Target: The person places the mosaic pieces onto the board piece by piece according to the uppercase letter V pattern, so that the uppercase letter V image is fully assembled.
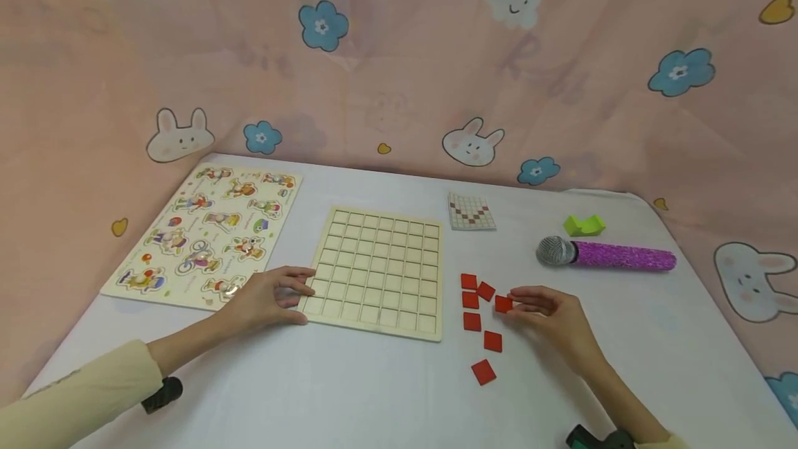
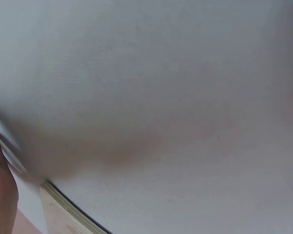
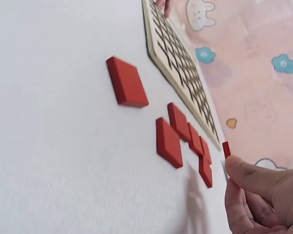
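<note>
1. Red and square, one small flat tile (image 1: 503, 304) is pinched between the right hand's (image 1: 561, 324) thumb and fingers, right of the pale wooden grid board (image 1: 377, 273).
2. Six loose red square tiles (image 1: 472, 321) lie between board and right hand on the white tabletop (image 1: 386, 397).
3. The left hand (image 1: 264, 298) has its fingers extended, touching the board's left edge near its near corner; it grips nothing.
4. For good handling, a light pinch by the tile's edges seems best, leaving its face uncovered; gentle left-hand contact should steady the board without tilting it.
5. A small white gridded card (image 1: 472, 212) with reddish squares lies beyond the board's far right corner.
6. No brand is readable; tiny print beside figures on the cream picture-puzzle board (image 1: 212, 234), far left, is too small to read.
</note>
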